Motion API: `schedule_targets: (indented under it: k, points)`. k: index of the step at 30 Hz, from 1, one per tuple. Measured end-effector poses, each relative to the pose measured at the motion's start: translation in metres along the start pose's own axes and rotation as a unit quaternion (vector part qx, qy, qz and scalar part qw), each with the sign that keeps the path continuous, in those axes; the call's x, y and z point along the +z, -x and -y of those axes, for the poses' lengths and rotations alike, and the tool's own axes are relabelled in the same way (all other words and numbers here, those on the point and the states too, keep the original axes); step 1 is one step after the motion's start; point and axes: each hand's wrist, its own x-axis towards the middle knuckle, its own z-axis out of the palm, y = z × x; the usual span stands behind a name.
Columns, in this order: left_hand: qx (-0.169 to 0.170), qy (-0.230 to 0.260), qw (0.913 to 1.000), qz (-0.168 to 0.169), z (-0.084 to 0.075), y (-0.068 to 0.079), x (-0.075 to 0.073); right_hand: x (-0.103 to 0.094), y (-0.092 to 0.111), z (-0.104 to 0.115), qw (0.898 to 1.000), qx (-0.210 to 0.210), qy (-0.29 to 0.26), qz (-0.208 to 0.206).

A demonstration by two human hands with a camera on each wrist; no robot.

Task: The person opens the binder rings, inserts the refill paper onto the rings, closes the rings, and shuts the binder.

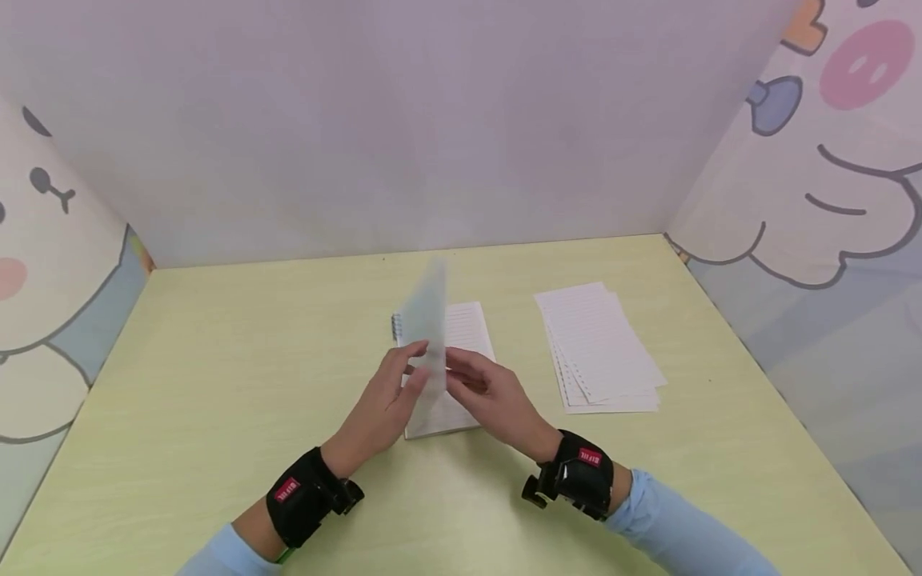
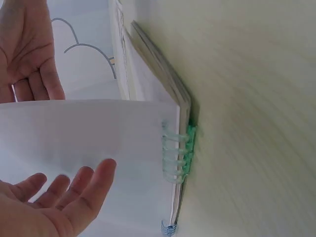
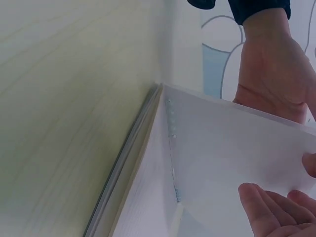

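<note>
A ring-bound notebook (image 1: pixel 471 332) lies on the table with lined paper showing. One pale sheet (image 1: pixel 426 316) of it stands upright between the hands, still attached at the green and blue binding rings (image 2: pixel 177 155). On its left side is my left hand (image 1: pixel 385 396), fingers loosely extended and close to the sheet; from the head view, contact is hard to judge. My right hand (image 1: pixel 500 396) is on the opposite side, its fingers slightly bent near the sheet's free edge. In the right wrist view, the right fingers (image 3: pixel 271 210) lie in front of the sheet without wrapping round it.
Several loose lined sheets (image 1: pixel 601 348) overlap to the right of the notebook on the pale yellow table (image 1: pixel 252 360). A plain wall (image 1: pixel 403 128) rises behind the table, and cartoon-printed panels (image 1: pixel 814 216) flank it on both sides.
</note>
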Motion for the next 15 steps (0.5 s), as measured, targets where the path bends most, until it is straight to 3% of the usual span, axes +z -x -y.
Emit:
schedule_targets:
  k: [6, 15]
  points:
    - [-0.058, 0.085, 0.9946, -0.018, 0.000, -0.003, -0.012, 0.013, -0.007, 0.003, 0.999, 0.025, -0.030, 0.034]
    - [-0.092, 0.126, 0.9874, -0.029, -0.001, -0.005, -0.025, 0.026, -0.009, 0.006, 0.996, 0.033, -0.014, 0.083]
